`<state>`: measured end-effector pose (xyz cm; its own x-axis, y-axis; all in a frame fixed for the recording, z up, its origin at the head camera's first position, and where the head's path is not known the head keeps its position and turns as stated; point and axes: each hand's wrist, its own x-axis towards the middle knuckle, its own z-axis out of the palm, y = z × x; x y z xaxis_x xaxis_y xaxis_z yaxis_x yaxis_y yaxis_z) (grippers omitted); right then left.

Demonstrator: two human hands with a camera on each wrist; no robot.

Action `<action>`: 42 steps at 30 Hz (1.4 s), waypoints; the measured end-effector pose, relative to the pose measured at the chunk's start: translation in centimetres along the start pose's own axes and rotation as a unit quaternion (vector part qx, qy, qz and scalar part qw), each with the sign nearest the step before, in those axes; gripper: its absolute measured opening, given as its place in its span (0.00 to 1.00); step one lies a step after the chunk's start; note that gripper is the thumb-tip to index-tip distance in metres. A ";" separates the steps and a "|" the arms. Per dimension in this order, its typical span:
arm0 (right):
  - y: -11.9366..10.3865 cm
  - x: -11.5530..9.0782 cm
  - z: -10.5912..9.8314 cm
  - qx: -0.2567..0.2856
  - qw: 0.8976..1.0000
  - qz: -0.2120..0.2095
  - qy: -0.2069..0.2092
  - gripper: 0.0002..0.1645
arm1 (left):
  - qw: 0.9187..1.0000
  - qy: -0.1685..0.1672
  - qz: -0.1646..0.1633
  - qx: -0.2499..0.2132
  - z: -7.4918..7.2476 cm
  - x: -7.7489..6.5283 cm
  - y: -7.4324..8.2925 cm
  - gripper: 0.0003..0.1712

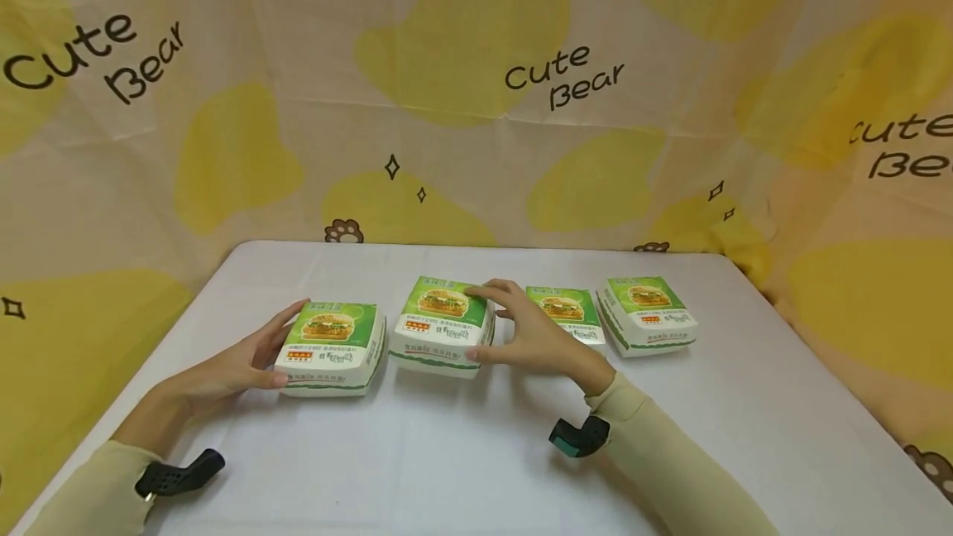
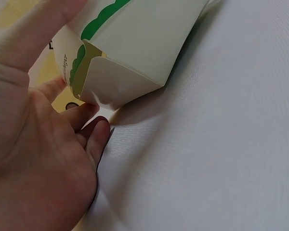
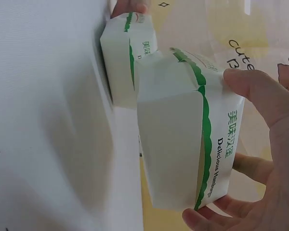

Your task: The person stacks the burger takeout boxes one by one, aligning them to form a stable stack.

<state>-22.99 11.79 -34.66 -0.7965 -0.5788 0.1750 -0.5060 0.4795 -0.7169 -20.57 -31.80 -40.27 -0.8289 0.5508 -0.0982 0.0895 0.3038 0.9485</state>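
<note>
At the left of the table my left hand (image 1: 227, 366) grips a burger box (image 1: 335, 342), thumb on its near corner and fingers along its left side. The left wrist view shows the underside and a folded corner of this white-and-green box (image 2: 130, 43). My right hand (image 1: 532, 337) holds a second burger box (image 1: 439, 329) by its right side, thumb at the near corner and a fingertip on the lid. In the right wrist view this box (image 3: 173, 130) is held off the white tabletop, tilted, with the left box (image 3: 120, 62) beyond it.
Right of my right hand stand two more burger boxes, one (image 1: 569, 313) partly hidden behind the hand and one (image 1: 648, 317) slightly turned beside it. They rest on a white-covered table (image 1: 417, 470). A printed cloth backdrop (image 1: 462, 172) rises behind the table's far edge.
</note>
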 end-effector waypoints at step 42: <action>-4.8 5.4 3.2 0.110 0.992 -0.056 -0.041 0.42 | 1.000 -0.015 0.020 0.009 -0.1 0.0 -0.1 0.58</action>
<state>-23.87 4.27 -32.42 -0.7053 -0.6760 0.2135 -0.4989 0.2594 -0.8269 -20.65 -31.88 -40.37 -0.8072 0.5862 -0.0694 0.1332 0.2954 0.9461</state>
